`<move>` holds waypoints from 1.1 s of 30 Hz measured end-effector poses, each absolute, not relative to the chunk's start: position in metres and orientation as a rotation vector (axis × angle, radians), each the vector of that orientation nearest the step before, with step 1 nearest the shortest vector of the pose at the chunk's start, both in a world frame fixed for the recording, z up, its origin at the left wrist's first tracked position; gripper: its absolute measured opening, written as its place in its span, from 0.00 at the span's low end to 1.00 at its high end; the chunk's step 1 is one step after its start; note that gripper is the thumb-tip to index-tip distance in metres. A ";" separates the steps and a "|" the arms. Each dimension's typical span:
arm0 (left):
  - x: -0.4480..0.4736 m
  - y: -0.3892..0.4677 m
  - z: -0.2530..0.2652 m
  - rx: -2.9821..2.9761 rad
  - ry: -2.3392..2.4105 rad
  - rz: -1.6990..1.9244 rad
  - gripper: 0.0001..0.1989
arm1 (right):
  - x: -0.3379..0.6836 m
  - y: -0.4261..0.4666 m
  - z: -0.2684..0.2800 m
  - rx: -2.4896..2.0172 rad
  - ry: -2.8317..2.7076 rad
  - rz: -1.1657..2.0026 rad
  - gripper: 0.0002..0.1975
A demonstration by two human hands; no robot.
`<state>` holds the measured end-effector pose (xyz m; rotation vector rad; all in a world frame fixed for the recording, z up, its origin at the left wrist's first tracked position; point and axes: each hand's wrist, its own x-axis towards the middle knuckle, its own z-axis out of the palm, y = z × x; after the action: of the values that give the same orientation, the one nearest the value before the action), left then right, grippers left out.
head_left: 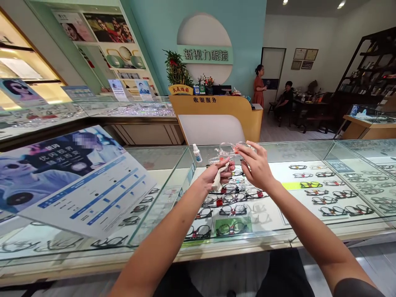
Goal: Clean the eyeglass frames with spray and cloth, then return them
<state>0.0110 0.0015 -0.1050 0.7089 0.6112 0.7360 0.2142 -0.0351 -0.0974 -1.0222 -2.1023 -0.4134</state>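
My left hand (222,170) is closed on a crumpled beige cloth (218,180), its fingers curled above the glass counter. My right hand (256,163) is beside it, fingers stretched out and thumb apart. Its fingertips are at a pair of clear-framed eyeglasses (227,147) with a red tag, at the far side of the countertop; the fingers hide part of the frame. Another pair of glasses (215,159) shows just beyond my left hand, partly covered by it. A small white spray bottle (197,154) stands upright to the left of the glasses.
Rows of eyeglasses (233,209) lie inside the glass display case (269,235) below my hands. A large printed sign (74,177) leans at the left. Beyond the case stand a yellow reception desk (253,119), a standing person (259,86) and a seated person (284,101).
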 end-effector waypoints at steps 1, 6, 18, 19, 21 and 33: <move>0.010 0.000 -0.106 0.705 0.604 0.725 0.12 | 0.213 -0.037 -0.103 -1.008 -2.110 -0.435 0.26; 0.008 -0.003 -0.112 0.750 0.598 0.747 0.14 | 0.210 -0.037 -0.120 -0.934 -2.182 -0.523 0.27; 0.012 -0.006 -0.121 0.981 0.728 0.957 0.22 | 0.211 -0.043 -0.122 -0.870 -2.083 -0.393 0.22; 0.013 -0.006 -0.121 1.009 0.737 0.981 0.22 | 0.211 -0.043 -0.121 -0.871 -2.016 -0.312 0.20; 0.015 -0.007 -0.119 1.057 0.758 1.020 0.23 | 0.211 -0.040 -0.120 -0.895 -1.884 -0.055 0.16; 0.016 -0.005 -0.125 1.711 0.974 1.137 0.19 | 0.212 -0.027 -0.115 -0.864 -1.423 1.227 0.19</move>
<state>0.0156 -0.0054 -0.1247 1.7112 0.9745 1.1367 0.2122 -0.0269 -0.1152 -0.8639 -1.4232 1.2265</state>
